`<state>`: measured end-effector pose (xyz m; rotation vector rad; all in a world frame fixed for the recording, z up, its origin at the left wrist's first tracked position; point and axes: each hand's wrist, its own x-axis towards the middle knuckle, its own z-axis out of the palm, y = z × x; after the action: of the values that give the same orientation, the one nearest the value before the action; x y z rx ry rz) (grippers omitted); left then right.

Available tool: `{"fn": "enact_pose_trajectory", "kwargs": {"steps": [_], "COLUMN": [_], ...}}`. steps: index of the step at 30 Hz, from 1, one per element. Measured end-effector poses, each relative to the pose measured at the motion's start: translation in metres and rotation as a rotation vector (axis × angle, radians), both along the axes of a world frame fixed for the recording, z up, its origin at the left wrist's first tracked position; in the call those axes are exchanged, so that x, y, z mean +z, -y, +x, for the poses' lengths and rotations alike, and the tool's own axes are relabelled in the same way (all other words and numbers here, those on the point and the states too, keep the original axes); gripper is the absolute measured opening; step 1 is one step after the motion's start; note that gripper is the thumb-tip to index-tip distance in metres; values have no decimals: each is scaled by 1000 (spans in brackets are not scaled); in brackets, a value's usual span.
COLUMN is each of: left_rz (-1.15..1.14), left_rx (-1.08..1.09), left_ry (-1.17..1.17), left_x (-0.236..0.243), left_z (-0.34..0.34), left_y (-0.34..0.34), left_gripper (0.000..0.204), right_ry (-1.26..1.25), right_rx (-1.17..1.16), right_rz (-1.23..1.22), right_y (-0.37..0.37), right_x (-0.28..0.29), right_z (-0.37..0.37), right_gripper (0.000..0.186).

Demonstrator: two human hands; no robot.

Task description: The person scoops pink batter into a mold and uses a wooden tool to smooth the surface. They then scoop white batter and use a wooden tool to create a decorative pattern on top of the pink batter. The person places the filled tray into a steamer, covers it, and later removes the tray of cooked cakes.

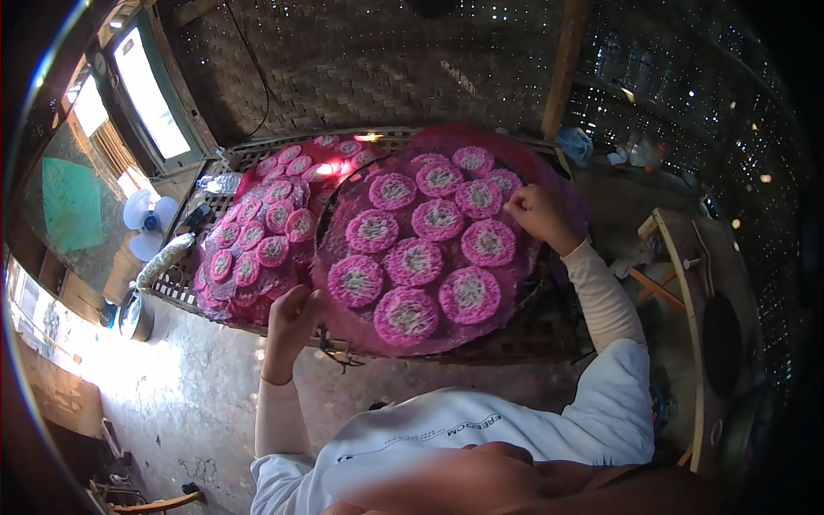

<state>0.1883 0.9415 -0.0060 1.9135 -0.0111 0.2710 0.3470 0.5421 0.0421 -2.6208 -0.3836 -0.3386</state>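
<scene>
A pink, see-through sheet [350, 324] lies in front of me, with several round pink lacy discs [414, 262] with whitish centres spread over it. My left hand [294, 319] is closed at the sheet's near left edge, its fingertips pinching the rim. At the far right edge, beside the outermost discs, my right hand [544, 216] is also closed in a pinch on the sheet. To the left, overlapping pink sheets bear a second group of smaller-looking discs [251, 233]. Everything rests on a low woven slatted rack [558, 335].
A clear plastic bottle [221, 183] and a rolled pale bundle [167, 259] lie along the rack's left side. Beyond them stands a blue-bladed fan [151, 221]. A round metal pot [136, 316] sits on the floor. On the right leans a wooden frame [693, 292]; a woven wall [369, 81] closes the back.
</scene>
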Motion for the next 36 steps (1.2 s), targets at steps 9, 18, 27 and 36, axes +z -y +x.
{"fn": "enact_pose_trajectory", "kwargs": {"steps": [9, 18, 27, 36], "left_rz": [-184, 86, -326, 705], "left_rx": [-233, -447, -160, 329], "left_ry": [60, 631, 286, -9], "left_x": [35, 127, 181, 49], "left_z": [19, 69, 66, 111], "left_y": [3, -50, -179, -241], "left_gripper": [20, 22, 24, 44], "right_ry": [334, 133, 215, 435], "right_rx": [-99, 117, 382, -127], "right_rz": [-24, -58, -370, -314], "right_y": [-35, -83, -255, -347], "right_x": [11, 124, 159, 13], "right_z": [3, 53, 125, 217], "right_gripper": [14, 18, 24, 23]}}
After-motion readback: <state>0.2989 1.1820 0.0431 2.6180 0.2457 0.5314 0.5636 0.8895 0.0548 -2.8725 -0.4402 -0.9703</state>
